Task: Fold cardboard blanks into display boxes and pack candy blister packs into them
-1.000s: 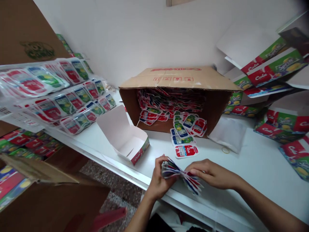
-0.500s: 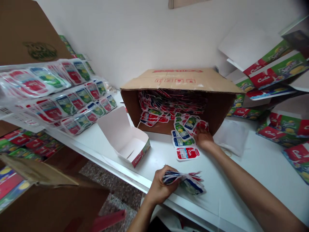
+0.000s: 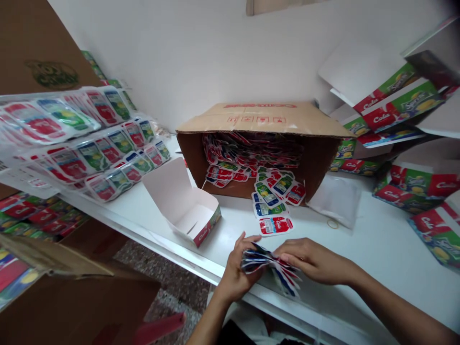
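Near the table's front edge, my left hand (image 3: 240, 273) is closed round a stack of candy sachets (image 3: 268, 266), whose free ends fan out to the right. My right hand (image 3: 312, 261) pinches the far side of the same stack; whether it holds one sachet or several I cannot tell. Behind them loose sachets (image 3: 276, 225) with red cola and green-blue prints spill from a brown carton (image 3: 266, 120) lying on its side. Many more fill the carton's inside. To the left an open display box (image 3: 190, 215) stands with its lid up and its white inside showing.
Plastic-wrapped strips of sachets (image 3: 104, 148) line the left of the white table (image 3: 345, 254). On the right are stacked printed boxes (image 3: 398, 115), a clear plastic bag (image 3: 338, 201) and a rubber band (image 3: 332, 224). An open carton (image 3: 79, 297) sits lower left, below the table edge.
My right hand has moved back from the loose sachets at the carton's mouth to the stack in my left hand. The view has shifted slightly.
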A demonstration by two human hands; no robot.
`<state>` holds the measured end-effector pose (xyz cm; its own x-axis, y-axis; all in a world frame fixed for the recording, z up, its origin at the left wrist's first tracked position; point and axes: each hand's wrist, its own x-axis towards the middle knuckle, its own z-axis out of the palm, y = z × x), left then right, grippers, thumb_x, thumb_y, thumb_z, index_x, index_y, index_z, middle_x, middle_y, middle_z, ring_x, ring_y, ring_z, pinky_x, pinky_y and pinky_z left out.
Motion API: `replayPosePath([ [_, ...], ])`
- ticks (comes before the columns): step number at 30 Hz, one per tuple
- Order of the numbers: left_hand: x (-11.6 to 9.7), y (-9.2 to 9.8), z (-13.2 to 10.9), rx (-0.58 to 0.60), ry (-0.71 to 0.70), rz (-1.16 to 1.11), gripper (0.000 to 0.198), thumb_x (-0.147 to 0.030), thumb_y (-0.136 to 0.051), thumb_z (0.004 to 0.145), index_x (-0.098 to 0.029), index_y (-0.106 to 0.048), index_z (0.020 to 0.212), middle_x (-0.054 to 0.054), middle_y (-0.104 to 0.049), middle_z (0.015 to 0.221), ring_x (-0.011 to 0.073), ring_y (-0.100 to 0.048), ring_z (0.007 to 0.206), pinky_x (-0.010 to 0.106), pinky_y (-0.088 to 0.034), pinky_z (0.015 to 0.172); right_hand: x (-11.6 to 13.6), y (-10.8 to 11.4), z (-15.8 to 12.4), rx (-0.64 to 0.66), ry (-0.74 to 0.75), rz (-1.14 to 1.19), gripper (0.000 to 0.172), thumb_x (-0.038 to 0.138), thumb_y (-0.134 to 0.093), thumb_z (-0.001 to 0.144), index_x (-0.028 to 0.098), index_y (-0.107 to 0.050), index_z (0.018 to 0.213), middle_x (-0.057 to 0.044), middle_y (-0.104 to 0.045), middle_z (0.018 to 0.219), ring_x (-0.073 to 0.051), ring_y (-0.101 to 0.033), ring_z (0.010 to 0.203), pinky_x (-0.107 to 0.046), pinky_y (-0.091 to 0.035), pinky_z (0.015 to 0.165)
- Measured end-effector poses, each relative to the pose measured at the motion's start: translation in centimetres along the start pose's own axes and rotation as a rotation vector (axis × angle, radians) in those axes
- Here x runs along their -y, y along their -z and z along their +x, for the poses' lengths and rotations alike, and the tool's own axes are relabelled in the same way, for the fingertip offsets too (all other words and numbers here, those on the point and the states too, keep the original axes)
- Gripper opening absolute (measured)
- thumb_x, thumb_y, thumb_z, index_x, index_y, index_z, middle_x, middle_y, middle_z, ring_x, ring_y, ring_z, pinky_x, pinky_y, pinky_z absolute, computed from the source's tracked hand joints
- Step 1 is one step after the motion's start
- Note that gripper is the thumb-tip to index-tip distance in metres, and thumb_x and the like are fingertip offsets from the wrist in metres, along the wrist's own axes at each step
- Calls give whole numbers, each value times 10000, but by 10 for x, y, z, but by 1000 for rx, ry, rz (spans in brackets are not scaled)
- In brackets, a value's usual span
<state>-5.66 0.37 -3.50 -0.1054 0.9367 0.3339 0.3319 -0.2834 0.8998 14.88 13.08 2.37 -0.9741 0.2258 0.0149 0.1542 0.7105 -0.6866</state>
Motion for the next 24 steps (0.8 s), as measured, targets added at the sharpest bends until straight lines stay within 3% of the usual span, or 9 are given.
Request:
replayPosePath([
  [4, -1, -5, -1, -29, 123, -193, 712, -232, -702, 776, -257, -276, 1347, 24, -640, 963, 162, -652, 836, 339, -520, 807, -41, 9, 16, -166, -171, -71, 417, 284, -255, 995, 198, -648, 1105, -54, -698, 1055, -163, -639, 943, -288, -485, 859],
  [7, -6, -5, 2, 7, 115, -133, 385, -244, -720, 756, -198, -547, 1097, 36, -628, 917, 159, -626, 819, 291, -503, 761, -94, 14, 34, -454, -427, -539, 424, 115, -330, 898, 136, -586, 1235, -161, -614, 1239, -255, -573, 1116, -410, -423, 964],
  [9, -8, -3, 4, 13, 96, -101, 222, -248, -728, 745, -177, -600, 912, 47, -625, 901, 161, -614, 809, 281, -497, 736, -121, 14, 41, -500, -504, -670, 447, 62, -343, 848, 67, -596, 1216, -235, -564, 1283, -317, -533, 1166, -461, -402, 965],
  [12, -8, -2, 4, 28, 83, -99, 223, -246, -720, 752, -179, -604, 930, 49, -624, 885, 165, -618, 791, 287, -505, 721, -135, 12, 37, -475, -505, -679, 398, 85, -366, 853, 65, -643, 1138, -234, -606, 1225, -326, -560, 1118, -448, -422, 936],
  [15, -6, -1, 3, 6, 60, -47, 243, -256, -736, 733, -189, -615, 934, 114, -587, 1147, 240, -586, 1083, 360, -489, 896, -110, 6, 21, -498, -442, -632, 368, 197, -362, 922, 111, -650, 1134, -175, -655, 1165, -291, -587, 1075, -427, -437, 941],
  [17, -4, 0, 3, -27, 41, -7, 245, -276, -743, 722, -191, -621, 917, 135, -371, 1445, 312, -361, 1352, 448, -379, 1057, -74, 1, 8, -491, -312, -477, 381, 264, -343, 959, 144, -624, 1187, -135, -652, 1185, -251, -590, 1083, -395, -443, 950],
  [19, -2, 0, 5, -28, 22, 23, 235, -284, -737, 726, -192, -609, 899, 108, -208, 1548, 336, -185, 1433, 525, -235, 1137, -34, -3, -2, -335, -160, -227, 370, 289, -340, 978, 203, -602, 1225, -86, -657, 1181, -191, -606, 1058, -324, -461, 928],
  [22, 1, -2, 4, 6, -6, 33, 294, -263, -754, 711, -208, -564, 929, 112, -512, 1349, 300, -421, 1318, 568, -143, 1156, 3, -3, -7, -76, -64, 81, 340, 325, -354, 985, 249, -639, 1155, -33, -697, 1056, -146, -638, 946, -262, -481, 864],
  [24, 2, -4, 1, -18, 34, -32, 418, -257, -758, 711, -228, -513, 1049, 60, -636, 1105, 238, -592, 1110, 521, -294, 1107, -2, 3, -1, -41, -83, 196, 368, 332, -322, 991, 235, -652, 1119, -28, -707, 1014, -145, -649, 909, -262, -494, 837],
])
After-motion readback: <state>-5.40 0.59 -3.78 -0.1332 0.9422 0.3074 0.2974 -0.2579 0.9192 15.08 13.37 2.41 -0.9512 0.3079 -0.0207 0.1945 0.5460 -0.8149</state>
